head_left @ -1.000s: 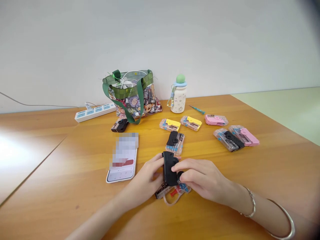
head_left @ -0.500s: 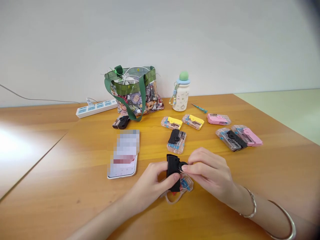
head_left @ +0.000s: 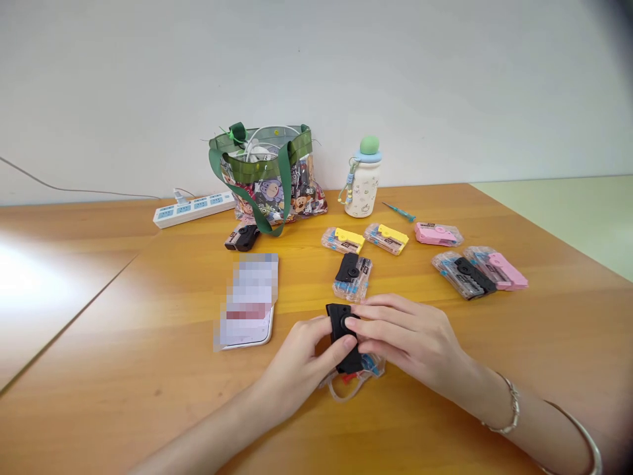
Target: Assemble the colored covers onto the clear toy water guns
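A folding toy gun (head_left: 347, 359) with a black side panel and a clear body is held upright just above or on the wooden table, between my two hands. My left hand (head_left: 301, 356) grips its left side, thumb lying across the black panel. From the right, my right hand (head_left: 415, 333) closes round the body, and its index fingertip rests on a round black disc (head_left: 348, 323) on the panel. Below the hands show a clear curved loop and some red and blue parts. The right palm side is hidden. Just beyond lies another black and clear toy gun (head_left: 352, 276).
Farther back are two yellow toy guns (head_left: 387, 239), pink ones (head_left: 438, 234) and more black ones (head_left: 242, 237). A phone (head_left: 252, 300) lies at left. Along the wall stand a power strip (head_left: 195, 210), a clear bag (head_left: 270, 181) and a bottle (head_left: 362, 188), with a teal screwdriver (head_left: 399, 212).
My right hand has moved left onto the toy gun. The black disc, pinched at the panel's right edge before, now sits on the panel under my fingertip. The view has shifted slightly.
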The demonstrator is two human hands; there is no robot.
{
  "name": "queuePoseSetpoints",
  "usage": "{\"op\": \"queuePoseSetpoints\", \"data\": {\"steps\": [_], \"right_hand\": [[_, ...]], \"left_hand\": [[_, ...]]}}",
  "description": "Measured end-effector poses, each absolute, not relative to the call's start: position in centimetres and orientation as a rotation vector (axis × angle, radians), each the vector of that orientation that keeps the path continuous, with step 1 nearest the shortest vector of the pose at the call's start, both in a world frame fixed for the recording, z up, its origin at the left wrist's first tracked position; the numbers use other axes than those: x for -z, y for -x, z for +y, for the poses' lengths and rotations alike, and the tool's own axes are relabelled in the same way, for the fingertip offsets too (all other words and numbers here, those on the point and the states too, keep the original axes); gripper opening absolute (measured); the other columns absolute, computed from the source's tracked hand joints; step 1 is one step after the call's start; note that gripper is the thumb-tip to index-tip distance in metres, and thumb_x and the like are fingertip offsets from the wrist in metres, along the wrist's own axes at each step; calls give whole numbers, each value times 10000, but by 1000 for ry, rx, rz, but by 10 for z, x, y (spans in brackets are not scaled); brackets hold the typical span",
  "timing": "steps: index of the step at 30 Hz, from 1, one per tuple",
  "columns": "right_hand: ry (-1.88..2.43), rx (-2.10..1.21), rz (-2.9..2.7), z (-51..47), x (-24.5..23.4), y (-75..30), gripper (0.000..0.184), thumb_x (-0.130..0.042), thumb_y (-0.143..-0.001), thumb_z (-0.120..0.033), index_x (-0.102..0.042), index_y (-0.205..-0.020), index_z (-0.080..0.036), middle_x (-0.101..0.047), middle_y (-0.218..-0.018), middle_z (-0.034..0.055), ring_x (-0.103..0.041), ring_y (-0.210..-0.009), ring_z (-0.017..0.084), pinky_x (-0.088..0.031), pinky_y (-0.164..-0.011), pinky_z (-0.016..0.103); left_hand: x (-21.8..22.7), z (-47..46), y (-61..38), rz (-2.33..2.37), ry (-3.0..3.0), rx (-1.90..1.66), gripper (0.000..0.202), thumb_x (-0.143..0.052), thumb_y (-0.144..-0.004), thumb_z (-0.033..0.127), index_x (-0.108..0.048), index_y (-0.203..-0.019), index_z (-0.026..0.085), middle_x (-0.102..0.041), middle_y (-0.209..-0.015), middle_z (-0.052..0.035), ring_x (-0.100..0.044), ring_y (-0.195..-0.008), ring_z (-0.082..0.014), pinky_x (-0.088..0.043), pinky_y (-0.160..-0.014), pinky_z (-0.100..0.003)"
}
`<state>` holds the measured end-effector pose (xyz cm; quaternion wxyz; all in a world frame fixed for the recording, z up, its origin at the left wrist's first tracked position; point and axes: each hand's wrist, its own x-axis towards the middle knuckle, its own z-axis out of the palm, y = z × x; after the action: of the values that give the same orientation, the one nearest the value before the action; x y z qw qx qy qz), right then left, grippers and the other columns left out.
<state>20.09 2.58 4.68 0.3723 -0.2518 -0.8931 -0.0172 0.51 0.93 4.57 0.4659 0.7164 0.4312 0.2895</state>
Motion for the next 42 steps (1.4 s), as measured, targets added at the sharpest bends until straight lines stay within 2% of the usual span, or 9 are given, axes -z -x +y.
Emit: {"op": "queuePoseSetpoints", "data": {"steps": [5,10,14,18,21,32,38,42], "right_hand": [[655,-110,-2202,24,-44,-201,140,-569,-869,-160,-650,-971,-210,-725,-920,30,-635,-858,149,-556,-753,283],[748,-326,-2113,20,-46,-195,26,-609,-848,-195,-614,-869,-210,-703,-821,19,-638,-792,145,-533,-707,262],[951,-508,-1982,17,-47,-190,69,-621,-815,-197,-581,-870,-209,-679,-806,7,-649,-754,142,-534,-694,258],[1020,-818,-1922,19,-48,-190,86,-603,-804,-171,-563,-872,-204,-655,-839,4,-643,-782,142,-542,-740,272],[969,-990,-1892,22,-48,-192,70,-580,-820,-153,-555,-860,-205,-629,-843,-8,-624,-782,119,-534,-740,239],[930,-929,-1966,21,-45,-191,88,-571,-829,-137,-541,-862,-213,-581,-840,-14,-550,-809,119,-433,-761,243],[1046,-971,-2015,18,-48,-191,52,-525,-864,-213,-479,-841,-205,-522,-796,-13,-493,-744,130,-398,-695,257],[1043,-1051,-2095,17,-51,-191,143,-444,-912,-266,-454,-782,-206,-494,-726,-17,-464,-674,132,-375,-630,254]], "left_hand": [[-46,8,-5,1027,-1793,-736,249,-454,-910,344,-651,-897,193,-670,-877,-18,-604,-827,-188,-467,-745,-244],[-45,9,-6,1096,-1888,-718,273,-426,-924,319,-639,-817,185,-644,-806,-19,-579,-805,-186,-435,-728,-253],[-44,8,-8,1185,-1981,-661,248,-445,-909,295,-637,-799,184,-656,-830,-34,-570,-776,-193,-417,-711,-277],[-42,8,-8,1191,-2023,-644,252,-429,-912,289,-634,-798,196,-661,-839,-33,-568,-802,-201,-403,-750,-302],[-41,10,-8,1157,-2052,-651,260,-422,-920,290,-615,-771,200,-653,-786,-10,-558,-777,-185,-368,-845,-334],[-40,9,-6,1160,-2028,-649,241,-422,-926,287,-576,-767,192,-642,-795,6,-547,-781,-171,-311,-892,-351],[-45,4,-8,1212,-2107,-660,233,-405,-931,258,-575,-780,205,-614,-754,22,-509,-772,-172,-299,-755,-324],[-46,4,-9,1194,-2155,-655,249,-411,-932,264,-553,-739,196,-577,-719,26,-479,-735,-162,-278,-721,-315]]}}
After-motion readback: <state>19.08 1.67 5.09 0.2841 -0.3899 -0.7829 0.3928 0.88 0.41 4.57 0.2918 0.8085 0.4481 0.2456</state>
